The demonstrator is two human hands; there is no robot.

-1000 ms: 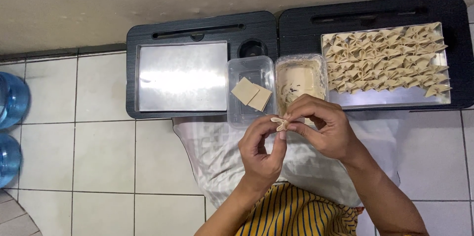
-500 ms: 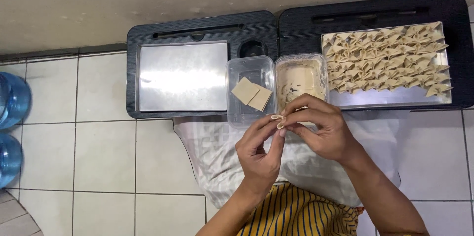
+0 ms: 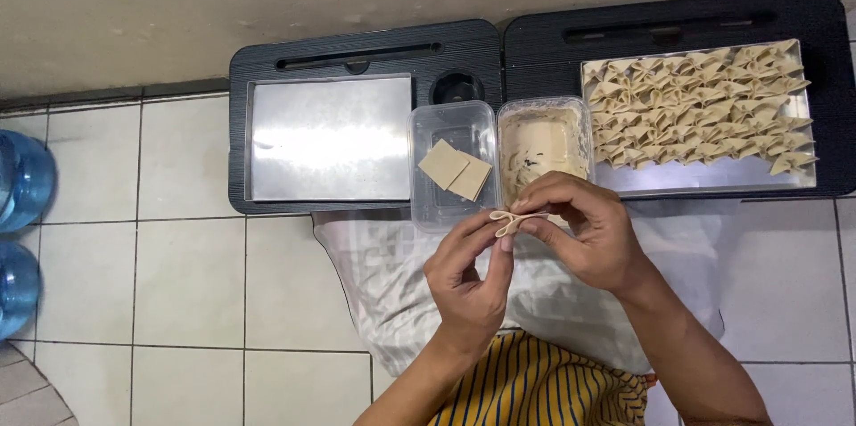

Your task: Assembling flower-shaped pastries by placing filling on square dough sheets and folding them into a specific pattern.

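A small folded dumpling wrapper point(image 3: 510, 222) is pinched between both hands above my lap. My left hand point(image 3: 468, 279) grips it from below and the left, my right hand point(image 3: 584, 234) from the right, fingertips pressed on the dough. Just beyond the hands stand two clear plastic tubs: one point(image 3: 426, 127) holds a few flat square wrappers point(image 3: 456, 170), the other point(image 3: 546, 136) holds pale filling. A metal tray point(image 3: 713, 178) at the right carries several rows of folded dumplings point(image 3: 695, 105).
Two black lap tables point(image 3: 374, 47) sit side by side on the tiled floor against the wall. An empty metal tray point(image 3: 330, 140) lies on the left one. A pale cloth point(image 3: 383, 274) covers my lap. Two blue water bottles point(image 3: 22, 181) stand at the far left.
The hands have stayed in place; the fingers keep pinching and folding the wrapper, which now looks more gathered at its middle.
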